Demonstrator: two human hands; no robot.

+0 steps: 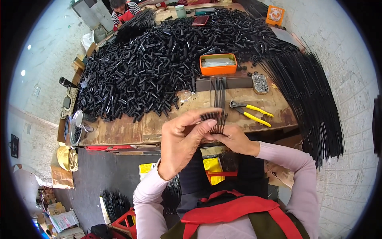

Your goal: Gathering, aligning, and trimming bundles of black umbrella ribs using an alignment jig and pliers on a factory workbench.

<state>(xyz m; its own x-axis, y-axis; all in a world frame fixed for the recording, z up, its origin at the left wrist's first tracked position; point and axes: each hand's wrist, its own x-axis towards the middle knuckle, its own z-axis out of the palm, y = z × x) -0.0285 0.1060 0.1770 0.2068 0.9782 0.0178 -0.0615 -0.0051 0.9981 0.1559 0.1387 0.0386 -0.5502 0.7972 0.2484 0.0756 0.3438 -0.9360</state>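
Note:
Over the near edge of the workbench, my two hands meet at a small bundle of thin black rods (217, 92) that point away from me. My right hand (238, 140) is closed around the near part of this bundle. My left hand (184, 133) pinches a row of small dark pieces (209, 116) between thumb and fingers, right against the rods. Whether these pieces sit on the rods or only beside them, I cannot tell. To the right of my hands lie end-cutting pliers (252, 112) with yellow handles.
A large heap of short black tubes (155, 63) covers much of the bench (123, 133). Beyond my hands stand an orange box (218, 71) of pale strips and a small tin (260, 84). Long black rods (306, 95) overhang the right edge. Another person (124, 11) sits at the far left.

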